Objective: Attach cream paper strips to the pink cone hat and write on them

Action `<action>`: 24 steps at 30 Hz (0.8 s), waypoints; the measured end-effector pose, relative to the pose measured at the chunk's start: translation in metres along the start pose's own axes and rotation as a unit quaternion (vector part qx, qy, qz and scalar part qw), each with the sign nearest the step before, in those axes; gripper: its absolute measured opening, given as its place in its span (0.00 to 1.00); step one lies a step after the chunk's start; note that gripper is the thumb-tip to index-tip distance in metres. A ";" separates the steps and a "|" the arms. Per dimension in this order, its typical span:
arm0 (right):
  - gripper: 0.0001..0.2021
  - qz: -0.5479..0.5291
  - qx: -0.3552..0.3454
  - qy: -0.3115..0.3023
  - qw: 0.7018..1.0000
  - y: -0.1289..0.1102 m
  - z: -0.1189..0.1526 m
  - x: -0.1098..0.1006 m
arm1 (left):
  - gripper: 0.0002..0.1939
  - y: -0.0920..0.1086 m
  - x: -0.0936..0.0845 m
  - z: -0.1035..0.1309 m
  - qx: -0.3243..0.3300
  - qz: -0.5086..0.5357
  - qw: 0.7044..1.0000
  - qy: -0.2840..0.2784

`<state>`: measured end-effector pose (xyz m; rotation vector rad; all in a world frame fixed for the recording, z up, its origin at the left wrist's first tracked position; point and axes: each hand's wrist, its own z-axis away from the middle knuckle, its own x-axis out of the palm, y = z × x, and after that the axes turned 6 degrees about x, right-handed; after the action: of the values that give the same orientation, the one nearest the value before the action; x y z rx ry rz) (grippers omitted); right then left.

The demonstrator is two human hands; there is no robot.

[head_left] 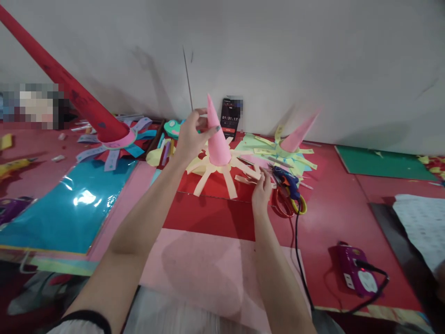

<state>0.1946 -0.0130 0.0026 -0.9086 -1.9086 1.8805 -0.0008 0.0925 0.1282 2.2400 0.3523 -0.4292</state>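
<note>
A pink paper cone (pixel 219 147) stands upright, point up, on a peach paper base whose strips (pixel 229 184) spread outward like petals. My left hand (pixel 194 134) grips the cone around its upper half, the thumb in front and the fingers at the far side. To the right of the base, my right hand (pixel 262 190) has its fingers closed at the end of one peach strip (pixel 248 170); the fingertips are partly hidden. Just beyond that hand lies a blue glue gun (pixel 287 180), its black cord running toward the front edge. Red-and-yellow-handled scissors (pixel 299 205) lie beneath it.
Another pink cone with yellow strips (pixel 295 138) stands at the back right. A tall red cone (pixel 100 118) leans at left behind a blue plastic-wrapped sheet (pixel 76 208). A phone (pixel 230 118) rests against the wall. A purple power box (pixel 356 269) sits at front right.
</note>
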 end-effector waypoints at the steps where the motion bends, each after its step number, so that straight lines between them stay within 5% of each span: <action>1: 0.22 0.001 0.001 0.001 1.000 0.001 0.000 0.000 | 0.17 0.001 0.003 0.003 0.000 0.000 1.000 -0.016; 8: 0.23 -0.016 0.050 -0.045 0.998 0.001 0.001 0.001 | 0.21 -0.013 0.018 0.036 -0.043 -0.038 0.994 -0.093; 11: 0.19 0.018 0.034 -0.049 0.998 -0.003 0.003 0.000 | 0.26 -0.019 0.016 0.052 -0.030 -0.090 0.995 -0.023; 14: 0.16 0.061 0.023 -0.034 0.997 -0.006 0.006 0.001 | 0.17 -0.017 0.012 0.074 -0.007 -0.143 0.989 0.027; 17: 0.16 0.083 0.013 -0.019 0.996 -0.005 0.007 0.003 | 0.10 -0.017 0.014 0.102 0.045 -0.155 0.981 -0.105; 20: 0.16 0.106 0.001 -0.005 0.994 -0.004 0.008 0.003 | 0.19 -0.023 0.019 0.127 0.099 -0.138 0.944 -0.282; 24: 0.16 0.116 0.000 0.002 0.993 -0.003 0.008 0.002 | 0.30 -0.033 0.025 0.143 0.098 -0.127 0.913 -0.374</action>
<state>0.1876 -0.0181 0.0049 -1.1776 -1.8696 2.0031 -0.0178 0.0072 0.0077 2.0271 0.1908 -1.4571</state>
